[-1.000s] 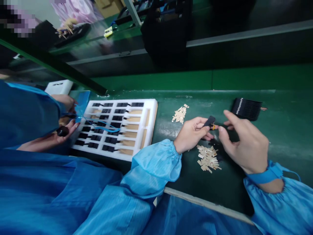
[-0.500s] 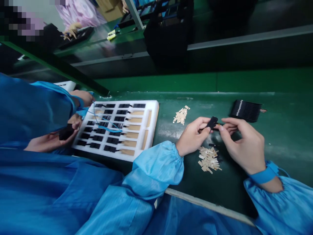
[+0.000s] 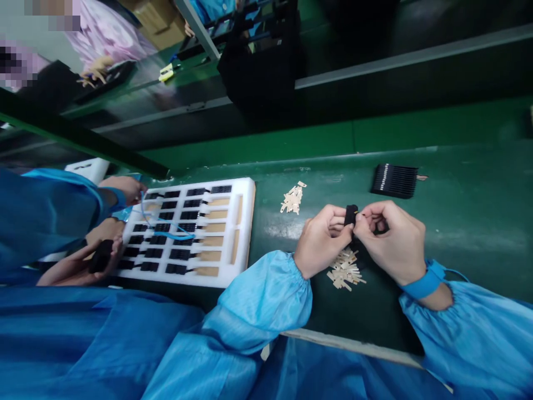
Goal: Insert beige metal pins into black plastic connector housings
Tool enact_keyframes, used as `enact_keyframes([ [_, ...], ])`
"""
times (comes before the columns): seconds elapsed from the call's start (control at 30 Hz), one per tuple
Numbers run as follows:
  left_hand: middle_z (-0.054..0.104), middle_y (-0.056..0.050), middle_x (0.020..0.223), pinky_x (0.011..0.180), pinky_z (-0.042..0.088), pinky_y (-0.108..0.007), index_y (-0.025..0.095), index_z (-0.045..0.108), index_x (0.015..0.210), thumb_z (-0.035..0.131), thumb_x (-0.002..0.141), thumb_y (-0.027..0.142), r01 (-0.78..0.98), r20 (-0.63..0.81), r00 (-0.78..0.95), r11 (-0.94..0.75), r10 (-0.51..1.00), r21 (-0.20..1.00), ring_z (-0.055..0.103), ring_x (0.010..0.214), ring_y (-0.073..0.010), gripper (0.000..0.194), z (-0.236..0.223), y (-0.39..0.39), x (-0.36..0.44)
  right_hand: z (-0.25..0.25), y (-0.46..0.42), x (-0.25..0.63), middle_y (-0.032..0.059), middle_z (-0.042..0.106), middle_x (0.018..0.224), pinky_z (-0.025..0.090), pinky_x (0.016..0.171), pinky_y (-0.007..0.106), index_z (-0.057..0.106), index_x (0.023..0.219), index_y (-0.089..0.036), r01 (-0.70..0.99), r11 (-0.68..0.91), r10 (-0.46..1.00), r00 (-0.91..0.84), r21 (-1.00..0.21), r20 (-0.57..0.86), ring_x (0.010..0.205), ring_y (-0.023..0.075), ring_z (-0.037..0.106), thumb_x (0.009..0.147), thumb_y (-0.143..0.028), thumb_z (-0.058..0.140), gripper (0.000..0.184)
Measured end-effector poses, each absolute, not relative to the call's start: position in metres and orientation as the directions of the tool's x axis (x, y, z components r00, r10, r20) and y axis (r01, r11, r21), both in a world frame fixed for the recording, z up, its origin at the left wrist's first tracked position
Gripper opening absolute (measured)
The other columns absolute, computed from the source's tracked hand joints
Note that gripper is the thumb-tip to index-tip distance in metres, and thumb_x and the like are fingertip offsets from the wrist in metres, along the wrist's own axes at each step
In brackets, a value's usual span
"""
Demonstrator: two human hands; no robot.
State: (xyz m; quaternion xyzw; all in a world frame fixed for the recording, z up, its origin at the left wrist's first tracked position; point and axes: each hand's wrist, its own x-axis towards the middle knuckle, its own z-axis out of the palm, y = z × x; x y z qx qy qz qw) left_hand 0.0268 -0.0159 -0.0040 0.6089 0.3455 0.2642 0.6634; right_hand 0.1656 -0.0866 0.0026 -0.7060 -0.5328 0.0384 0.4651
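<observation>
My left hand (image 3: 320,240) pinches a small black part (image 3: 350,213) above the green belt (image 3: 466,222). My right hand (image 3: 391,239) has its fingers closed on the same part from the right, with a thin metal tab at its fingertips. Directly below both hands lies a heap of several small beige metal tabs (image 3: 345,272). A second heap of tabs (image 3: 292,199) lies farther back to the left. A stack of black parts (image 3: 395,180) rests behind my right hand.
A white foam tray (image 3: 245,222) with rows of black parts lies to the left. A co-worker in a blue sleeve (image 3: 45,216) works at its left edge, holding a black part (image 3: 100,255). Another person's hands (image 3: 96,71) work at a far bench.
My right hand has closed in from open fingers onto the black part that my left hand holds. Both hands have come together. The co-worker's hands have shifted at the tray.
</observation>
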Motion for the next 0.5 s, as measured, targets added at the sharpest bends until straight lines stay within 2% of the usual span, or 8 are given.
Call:
enact_keyframes([
  [0.23, 0.076, -0.006, 0.096, 0.077, 0.059, -0.021, 0.015, 0.059, 0.103, 0.073, 0.087, 0.022, 0.052, -0.159, 0.597, 0.159, 0.786, 0.986, 0.074, 0.084, -0.0126, 0.023, -0.0007, -0.0198, 0.0309, 0.0041, -0.0866, 0.1618, -0.0029, 0.061, 0.065, 0.046, 0.053, 0.026, 0.061, 0.080, -0.023, 0.685, -0.053, 0.778, 0.484, -0.727, 0.400, 0.052, 0.0124, 0.053, 0.081, -0.017, 0.065, 0.007],
  [0.5, 0.077, -0.005, 0.103, 0.083, 0.061, -0.025, 0.017, 0.064, 0.110, 0.064, 0.092, 0.021, 0.157, -0.010, 0.611, -0.109, 0.792, 0.982, 0.074, 0.087, -0.0129, 0.018, 0.0010, -0.0164, 0.0246, 0.0104, -0.0851, 0.1633, -0.0021, 0.062, 0.064, 0.046, 0.053, 0.026, 0.061, 0.079, -0.023, 0.623, -0.045, 0.802, 0.489, -0.781, 0.343, 0.052, 0.0127, 0.054, 0.082, -0.019, 0.064, 0.006],
])
